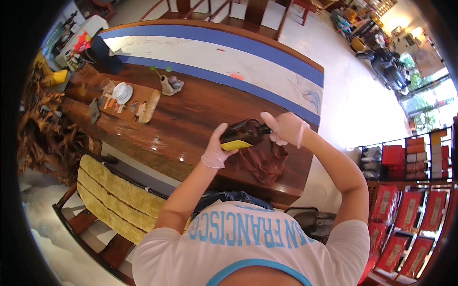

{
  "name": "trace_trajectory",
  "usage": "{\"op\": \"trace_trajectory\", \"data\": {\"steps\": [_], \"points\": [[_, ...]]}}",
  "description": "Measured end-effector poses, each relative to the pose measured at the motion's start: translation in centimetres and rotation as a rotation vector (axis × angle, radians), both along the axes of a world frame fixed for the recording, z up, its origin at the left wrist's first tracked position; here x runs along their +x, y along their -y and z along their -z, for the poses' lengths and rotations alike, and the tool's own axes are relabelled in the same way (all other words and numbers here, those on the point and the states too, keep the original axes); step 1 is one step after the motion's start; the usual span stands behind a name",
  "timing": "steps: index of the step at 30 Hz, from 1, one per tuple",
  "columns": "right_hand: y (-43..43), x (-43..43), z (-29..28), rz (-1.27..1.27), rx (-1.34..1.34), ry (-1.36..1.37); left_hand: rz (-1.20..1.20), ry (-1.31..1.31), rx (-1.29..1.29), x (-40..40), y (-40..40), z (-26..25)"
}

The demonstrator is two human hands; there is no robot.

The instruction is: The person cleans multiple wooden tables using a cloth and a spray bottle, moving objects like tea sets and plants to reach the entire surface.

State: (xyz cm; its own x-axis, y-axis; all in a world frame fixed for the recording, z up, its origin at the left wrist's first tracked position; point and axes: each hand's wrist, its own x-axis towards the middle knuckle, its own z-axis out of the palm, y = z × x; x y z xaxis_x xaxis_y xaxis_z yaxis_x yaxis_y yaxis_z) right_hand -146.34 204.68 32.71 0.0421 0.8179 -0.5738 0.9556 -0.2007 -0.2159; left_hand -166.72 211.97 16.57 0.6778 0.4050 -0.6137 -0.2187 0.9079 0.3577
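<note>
A dark brown bottle point(243, 131) with a yellow label lies tilted on its side above the table, its neck pointing right. My left hand point(217, 144), in a thin translucent glove, grips the bottle's body near its base. My right hand point(286, 129), gloved likewise, has its fingers closed around the black cap or pump at the neck; the fingers partly hide that part. Below the bottle, a crumpled reddish-brown cloth point(266, 162) rests on the polished wooden table point(193, 118), near its right end.
A blue-and-white runner point(200, 46) covers the table's far side. Leftward are a small planter point(170, 85) and a wooden tray point(146, 111) holding white dishes point(122, 93). A bench with a yellow cushion point(118, 196) stands at left, shelves of red boxes point(408, 211) at right.
</note>
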Motion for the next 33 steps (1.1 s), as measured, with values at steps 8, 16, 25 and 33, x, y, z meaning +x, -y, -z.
{"op": "trace_trajectory", "data": {"steps": [8,16,25,33], "points": [[1.9,1.3,0.8,-0.099,0.299,0.022,0.023,0.023,0.023,2.2,-0.2,0.9],[1.4,1.4,1.3,0.562,0.205,-0.277,0.146,-0.002,0.014,5.0,-0.7,2.3],[-0.3,6.6,3.5,0.557,0.428,-0.289,0.151,0.106,0.007,11.3,-3.3,4.9],[-5.8,17.1,7.4,0.448,0.462,0.361,0.017,-0.439,1.312,9.4,-10.5,8.1]]}}
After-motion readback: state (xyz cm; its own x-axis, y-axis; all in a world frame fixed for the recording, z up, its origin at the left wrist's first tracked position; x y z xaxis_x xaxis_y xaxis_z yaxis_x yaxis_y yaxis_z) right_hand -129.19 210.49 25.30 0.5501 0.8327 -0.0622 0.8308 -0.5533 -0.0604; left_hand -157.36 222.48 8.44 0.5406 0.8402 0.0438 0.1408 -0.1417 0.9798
